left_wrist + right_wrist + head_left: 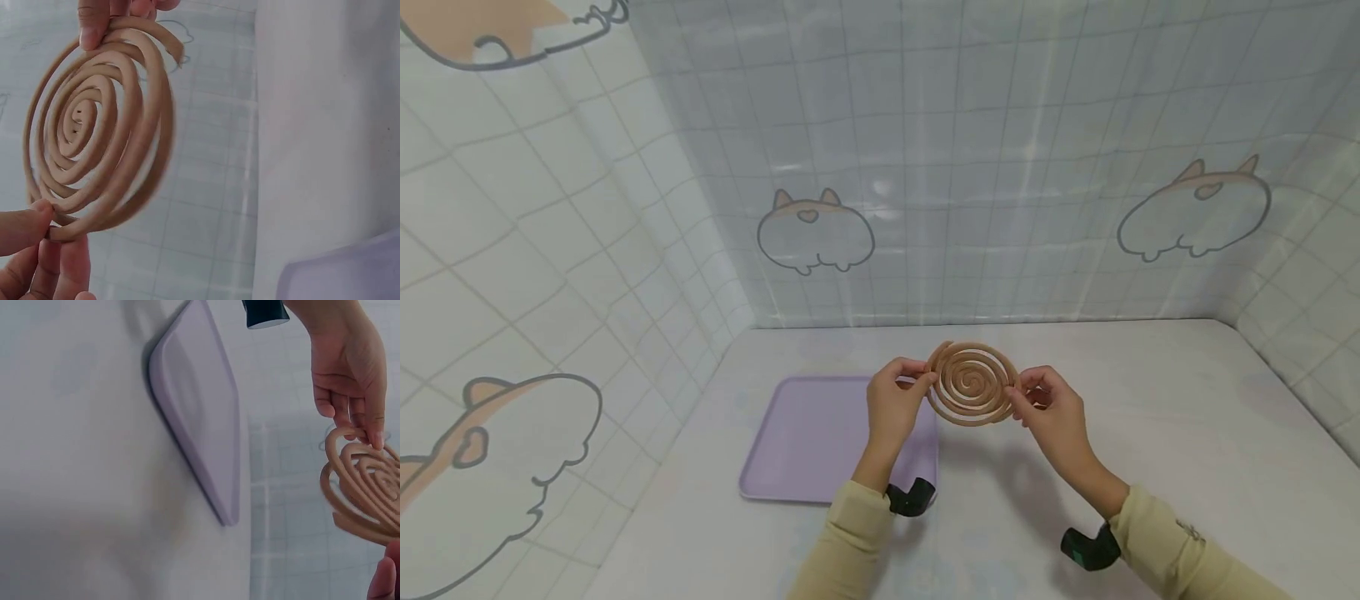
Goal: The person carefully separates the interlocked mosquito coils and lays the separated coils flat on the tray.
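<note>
A tan mosquito coil (972, 377), a flat spiral with open gaps between its rings, is held up above the table between both hands. My left hand (897, 408) pinches its left rim between thumb and fingers. On the opposite rim, my right hand (1058, 421) pinches it the same way. In the left wrist view the coil (94, 125) stands tilted, its rings slightly apart, with two small dark slots at the centre. One blunt outer end shows by the right-hand fingers. The right wrist view cuts off part of the coil (369, 481).
A shallow lilac tray (820, 433) lies on the white table (1187, 433), behind and left of the left forearm. Tile-patterned walls with cartoon animals (816, 233) enclose the back and sides. Black wrist cameras (912, 498) are strapped to both wrists.
</note>
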